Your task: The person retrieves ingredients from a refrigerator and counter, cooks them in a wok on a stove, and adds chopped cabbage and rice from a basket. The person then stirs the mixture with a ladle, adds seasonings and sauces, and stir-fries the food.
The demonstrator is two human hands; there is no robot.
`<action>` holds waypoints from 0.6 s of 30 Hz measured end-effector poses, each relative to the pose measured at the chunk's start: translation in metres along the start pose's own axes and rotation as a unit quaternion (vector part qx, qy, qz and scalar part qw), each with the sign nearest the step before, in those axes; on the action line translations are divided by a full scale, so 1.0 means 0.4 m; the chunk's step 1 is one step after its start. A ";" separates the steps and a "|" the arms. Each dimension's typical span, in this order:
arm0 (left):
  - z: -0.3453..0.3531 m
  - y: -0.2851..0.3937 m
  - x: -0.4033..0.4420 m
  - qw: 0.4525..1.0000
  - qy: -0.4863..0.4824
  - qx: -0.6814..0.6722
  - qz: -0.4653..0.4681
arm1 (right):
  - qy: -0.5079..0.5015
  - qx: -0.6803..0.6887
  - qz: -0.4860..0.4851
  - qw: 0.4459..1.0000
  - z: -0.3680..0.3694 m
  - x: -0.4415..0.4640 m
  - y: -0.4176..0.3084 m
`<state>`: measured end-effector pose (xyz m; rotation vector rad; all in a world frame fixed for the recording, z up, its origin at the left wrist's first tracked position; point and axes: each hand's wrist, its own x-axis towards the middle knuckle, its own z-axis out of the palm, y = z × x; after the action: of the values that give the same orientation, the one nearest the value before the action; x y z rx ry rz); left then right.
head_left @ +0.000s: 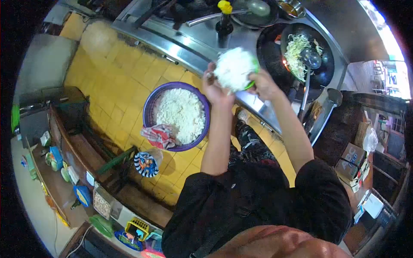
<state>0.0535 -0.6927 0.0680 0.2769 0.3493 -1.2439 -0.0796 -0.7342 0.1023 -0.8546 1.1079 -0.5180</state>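
Observation:
Both my hands hold up a green bowl [255, 65] heaped with white rice [235, 69], at the stove's front edge. My left hand [218, 89] cups the left side of the heap, its fingers curled and partly hidden. My right hand [263, 85] grips the green rim on the right. To the right, a black wok [325, 73] over flame contains pale shredded vegetables [297, 53]. A metal ladle [310, 58] rests in it, handle toward me. Below left, a purple basket [147, 107] is filled with more rice, and a red-and-white cloth [159, 136] hangs over its rim.
A dark bottle with a yellow top [224, 26] stands on the steel stove counter [198, 45]. Behind it sits another pan [258, 10] with a ladle. A striped bin [146, 164] is on the yellow tiled floor [116, 90]. Shelves with packets line the left.

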 end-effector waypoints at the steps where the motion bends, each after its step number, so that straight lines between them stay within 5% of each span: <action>1: 0.021 -0.057 0.022 0.994 -0.094 -0.031 -0.044 | 0.085 0.048 -0.056 0.994 -0.059 0.011 -0.003; 2: 0.084 -0.123 0.027 0.995 -0.057 -0.024 -0.077 | 0.089 0.022 -0.021 0.996 -0.134 -0.022 -0.057; 3: 0.118 -0.190 0.047 0.996 -0.042 -0.027 -0.073 | 0.091 0.103 -0.107 0.985 -0.193 -0.047 -0.085; 6: 0.169 -0.378 0.145 0.991 -0.101 0.025 -0.082 | 0.087 0.134 -0.128 0.979 -0.416 -0.039 -0.136; 8: 0.259 -0.477 0.134 0.894 -0.109 0.427 -0.085 | 0.141 -0.158 -0.190 0.959 -0.762 0.138 -0.003; 10: 0.359 -0.534 0.126 0.722 0.033 0.621 -0.302 | 0.378 -0.386 0.010 0.841 -0.919 0.172 0.025; 12: 0.274 -0.645 0.240 0.756 0.074 0.571 -0.312 | 0.474 -0.447 0.025 0.758 -0.947 0.121 0.001; 13: 0.253 -0.659 0.258 0.752 0.007 0.622 -0.217 | 0.505 -0.469 0.025 0.724 -0.954 0.098 -0.029; 15: 0.175 -0.651 0.258 0.740 -0.031 0.660 -0.124 | 0.533 -0.642 -0.290 0.470 -0.873 -0.007 -0.020; 17: 0.113 -0.595 0.271 0.701 -0.133 0.691 -0.115 | 0.442 -0.301 -0.233 0.813 -0.694 -0.059 -0.067; 18: 0.091 -0.544 0.287 0.680 -0.176 0.705 -0.098 | 0.387 -0.249 -0.228 0.858 -0.628 -0.064 -0.086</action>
<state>-0.1181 -0.8720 0.0516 1.3210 -1.0602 -1.5236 -0.3197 -0.8191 0.0969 -1.4446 1.8368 -1.0550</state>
